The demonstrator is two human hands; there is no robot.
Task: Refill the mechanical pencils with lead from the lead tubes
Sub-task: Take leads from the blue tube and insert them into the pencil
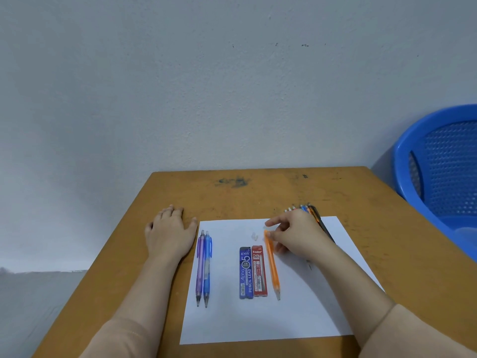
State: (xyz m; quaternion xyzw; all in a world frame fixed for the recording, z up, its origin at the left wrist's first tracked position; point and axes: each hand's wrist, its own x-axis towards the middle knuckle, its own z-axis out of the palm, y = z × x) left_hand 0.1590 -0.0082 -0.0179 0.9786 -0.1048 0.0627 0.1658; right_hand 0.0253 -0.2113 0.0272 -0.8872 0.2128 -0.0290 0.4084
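On a white sheet of paper (pixel 258 321) atop the brown wooden table (pixel 180 192), an orange mechanical pencil (pixel 273 267) lies tip toward the person, just right of a red lead tube (pixel 259 271) and a blue lead tube (pixel 246 272). The right hand (pixel 296 233) pinches the pencil's far end between thumb and curled fingers, index finger extended above it. The left hand (pixel 169 233) rests flat on the table, fingers straight, just left of a purple mechanical pencil (pixel 200 267) and a blue mechanical pencil (pixel 207 267) lying side by side. Two small white pieces (pixel 255 236) lie near the pinching fingertips. A bundle of pencils (pixel 313 214) lies behind the right hand. A blue perforated plastic basket (pixel 444 171) stands beside the table.
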